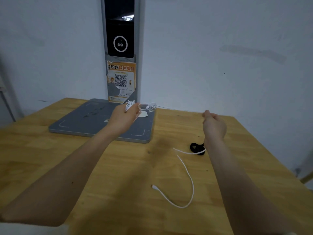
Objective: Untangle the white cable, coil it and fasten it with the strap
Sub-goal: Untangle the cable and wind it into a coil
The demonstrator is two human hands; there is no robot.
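My left hand [126, 114] is raised over the grey base plate and grips a tangled bunch of the white cable [189, 177], with loops sticking out to its right. A thin stretch of the cable runs taut from that bunch to my right hand [213, 123], which pinches it above the table's right side. The free end, with its plug, lies in a loose curve on the wooden table [50, 153] below my right forearm. The black strap [196, 148] lies curled on the table beside my right wrist, with the cable crossing it.
A grey scanner base plate [81, 122] sits at the back of the table, with an upright post [120, 48] carrying a dark screen and an orange QR sticker. White walls stand behind. The table's right edge runs diagonally near my right arm.
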